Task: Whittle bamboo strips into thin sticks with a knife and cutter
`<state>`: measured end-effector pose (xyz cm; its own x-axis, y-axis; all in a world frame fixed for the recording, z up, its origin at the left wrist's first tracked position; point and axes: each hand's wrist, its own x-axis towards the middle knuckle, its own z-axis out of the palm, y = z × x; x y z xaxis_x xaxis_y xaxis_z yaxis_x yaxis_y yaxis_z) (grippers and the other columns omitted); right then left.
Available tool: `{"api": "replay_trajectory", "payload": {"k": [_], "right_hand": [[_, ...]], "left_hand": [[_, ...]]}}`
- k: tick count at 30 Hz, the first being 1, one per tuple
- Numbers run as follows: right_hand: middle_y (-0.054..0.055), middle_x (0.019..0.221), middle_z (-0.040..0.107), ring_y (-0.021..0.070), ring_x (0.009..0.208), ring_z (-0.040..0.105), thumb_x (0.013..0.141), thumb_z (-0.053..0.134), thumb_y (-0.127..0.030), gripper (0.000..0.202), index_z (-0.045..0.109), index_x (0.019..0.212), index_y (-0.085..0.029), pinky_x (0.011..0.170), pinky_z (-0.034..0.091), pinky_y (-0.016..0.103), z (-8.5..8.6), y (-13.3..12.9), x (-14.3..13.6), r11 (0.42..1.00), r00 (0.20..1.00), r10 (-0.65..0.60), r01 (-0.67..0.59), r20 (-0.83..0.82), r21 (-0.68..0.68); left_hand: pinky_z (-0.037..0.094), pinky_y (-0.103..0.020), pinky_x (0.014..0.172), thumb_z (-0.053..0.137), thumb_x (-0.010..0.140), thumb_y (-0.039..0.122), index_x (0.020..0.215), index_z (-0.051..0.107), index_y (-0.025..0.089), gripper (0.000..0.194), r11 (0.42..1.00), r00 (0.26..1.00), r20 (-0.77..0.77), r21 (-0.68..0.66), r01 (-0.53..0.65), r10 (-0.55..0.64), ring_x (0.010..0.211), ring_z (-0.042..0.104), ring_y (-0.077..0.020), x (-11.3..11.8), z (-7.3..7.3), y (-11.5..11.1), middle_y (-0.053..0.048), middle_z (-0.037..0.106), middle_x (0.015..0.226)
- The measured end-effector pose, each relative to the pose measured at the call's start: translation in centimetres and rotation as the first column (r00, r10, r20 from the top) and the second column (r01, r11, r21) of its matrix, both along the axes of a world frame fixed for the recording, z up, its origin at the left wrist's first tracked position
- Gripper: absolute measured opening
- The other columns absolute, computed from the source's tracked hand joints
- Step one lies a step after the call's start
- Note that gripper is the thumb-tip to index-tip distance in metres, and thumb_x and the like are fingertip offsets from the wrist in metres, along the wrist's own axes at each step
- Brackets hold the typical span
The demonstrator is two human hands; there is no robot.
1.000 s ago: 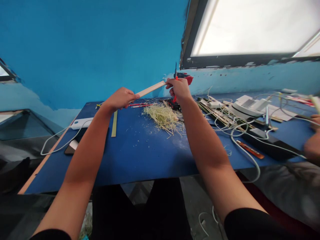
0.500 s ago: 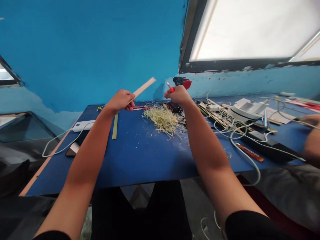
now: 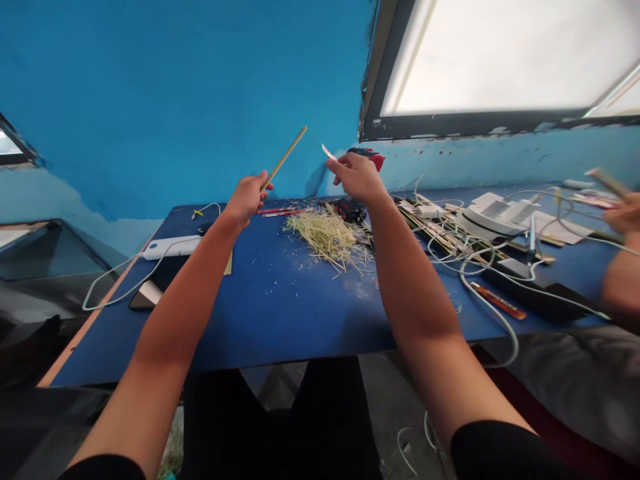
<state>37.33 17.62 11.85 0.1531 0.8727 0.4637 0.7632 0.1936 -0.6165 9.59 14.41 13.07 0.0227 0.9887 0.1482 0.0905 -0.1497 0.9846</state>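
Observation:
My left hand [image 3: 249, 198] is closed round one end of a flat bamboo strip [image 3: 286, 157]. The strip points up and to the right, its narrow edge facing me. In my right hand [image 3: 361, 178] is a knife [image 3: 327, 152], its bare blade sticking out past the fingers toward the strip's far end. Blade and strip are apart; the fingers hide most of the handle. Below both hands a pile of thin pale shavings [image 3: 325, 237] lies on the blue table [image 3: 300, 320]. Part of another bamboo strip [image 3: 229, 265] shows beside my left forearm.
Behind my right hand stands a red and black power drill [image 3: 373, 159]. Tangled white cables [image 3: 465, 257] and more strips cover the right side, near an orange cutter [image 3: 499, 301]. A white power strip [image 3: 170, 247] lies left. Another person's hand [image 3: 625, 213] holds a strip at far right.
The bamboo strip has turned from its broad face to its edge and tilts up more steeply. My right hand has shifted slightly, with the knife blade showing more. The other person's hand has risen.

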Motion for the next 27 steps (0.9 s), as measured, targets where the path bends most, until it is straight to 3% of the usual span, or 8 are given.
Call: {"api": "replay_trajectory", "payload": {"k": [2, 4, 10, 13, 20, 27], "right_hand": [[0.007, 0.079, 0.067, 0.0244, 0.083, 0.064, 0.104, 0.058, -0.062, 0.041, 0.071, 0.092, -0.024, 0.084, 0.050, 0.041, 0.6, -0.7, -1.6, 0.992, 0.995, 0.068, -0.060, -0.068, 0.111], [0.006, 0.075, 0.063, 0.0242, 0.084, 0.062, 0.107, 0.052, -0.063, 0.046, 0.067, 0.086, -0.026, 0.081, 0.048, 0.038, 1.0, -1.5, -3.2, 0.978, 0.991, 0.127, -0.117, -0.049, 0.171], [0.007, 0.080, 0.062, 0.0258, 0.084, 0.058, 0.107, 0.047, -0.066, 0.050, 0.058, 0.079, -0.026, 0.081, 0.041, 0.039, 1.2, -3.9, -7.4, 0.954, 0.938, 0.207, -0.257, 0.279, 0.156], [0.007, 0.078, 0.059, 0.0250, 0.079, 0.055, 0.106, 0.044, -0.071, 0.054, 0.056, 0.078, -0.027, 0.079, 0.039, 0.039, 1.3, -4.9, -8.4, 0.942, 0.909, 0.232, -0.298, 0.345, 0.152], [0.005, 0.071, 0.049, 0.0250, 0.078, 0.053, 0.102, 0.039, -0.081, 0.063, 0.051, 0.074, -0.026, 0.083, 0.038, 0.040, 2.4, -6.8, -9.0, 0.925, 0.889, 0.286, -0.354, 0.357, 0.140], [0.005, 0.070, 0.045, 0.0244, 0.079, 0.054, 0.103, 0.045, -0.078, 0.061, 0.049, 0.073, -0.025, 0.082, 0.038, 0.040, 3.3, -8.3, -8.7, 0.908, 0.900, 0.288, -0.365, 0.326, 0.204]], "left_hand": [[0.020, -0.020, 0.040, 0.049, 0.111, 0.030, 0.077, 0.061, 0.017, 0.038, 0.999, 0.997, 0.070, -0.030, 0.028, -0.026, 0.038, 0.030, -0.0041, 0.2, -0.2, 0.0, 0.006, 0.041, 0.055], [0.021, -0.020, 0.039, 0.047, 0.110, 0.026, 0.078, 0.061, 0.016, 0.036, 0.996, 0.988, 0.141, -0.053, 0.070, -0.062, 0.037, 0.029, -0.0041, 0.3, -0.3, 0.0, 0.006, 0.040, 0.055], [0.023, -0.018, 0.037, 0.042, 0.107, 0.018, 0.083, 0.059, 0.017, 0.030, 0.965, 0.908, 0.398, -0.160, 0.207, -0.129, 0.036, 0.032, -0.0049, 0.5, 1.0, -0.8, 0.006, 0.041, 0.053], [0.021, -0.018, 0.036, 0.040, 0.110, 0.019, 0.081, 0.055, 0.019, 0.033, 0.961, 0.877, 0.461, -0.150, 0.231, -0.139, 0.035, 0.030, -0.0042, 0.4, 2.0, -1.4, 0.008, 0.038, 0.050], [0.021, -0.018, 0.036, 0.043, 0.113, 0.030, 0.079, 0.047, 0.022, 0.035, 0.945, 0.850, 0.497, -0.156, 0.286, -0.175, 0.035, 0.032, -0.0046, 0.8, 2.9, -2.8, 0.008, 0.037, 0.048], [0.017, -0.019, 0.038, 0.045, 0.113, 0.032, 0.078, 0.047, 0.022, 0.037, 0.951, 0.897, 0.375, -0.101, 0.291, -0.235, 0.032, 0.030, -0.0044, 1.5, 4.2, -6.1, 0.009, 0.033, 0.049]]}}
